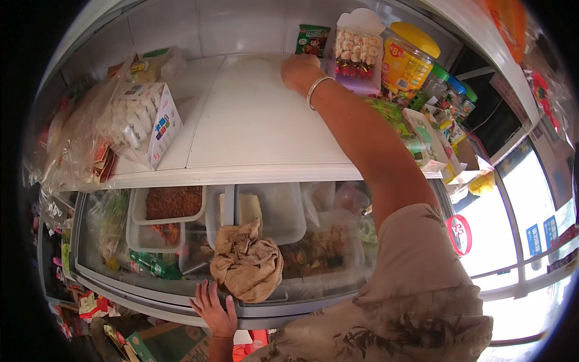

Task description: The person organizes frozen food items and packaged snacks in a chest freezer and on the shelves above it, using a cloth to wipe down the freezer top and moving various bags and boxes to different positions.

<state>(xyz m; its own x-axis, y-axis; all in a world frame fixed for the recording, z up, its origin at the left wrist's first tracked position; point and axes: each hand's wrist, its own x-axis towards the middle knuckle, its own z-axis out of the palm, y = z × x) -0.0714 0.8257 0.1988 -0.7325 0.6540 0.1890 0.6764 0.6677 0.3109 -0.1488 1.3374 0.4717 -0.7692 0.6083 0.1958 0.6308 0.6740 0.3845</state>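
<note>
My right hand [300,72] reaches to the back of a white shelf [258,117], just in front of a small green snack packet [313,41]. Its fingers are curled away from view, so I cannot see whether they hold anything. Right of it stands an open display box [358,54] of wrapped sweets. Down at the front, my left hand [216,312] rests with spread fingers on the grey edge of a glass-topped display chest [181,301]. Beside it, a crumpled brown cloth [246,264] lies on the glass.
A yellow-lidded plastic jar [407,59], smaller jars [452,92] and snack cartons [425,135] crowd the shelf's right. Packaged goods in a white box [140,122] and clear plastic bags [77,131] fill its left. Food trays [174,203] and a green bottle [156,265] show under the glass.
</note>
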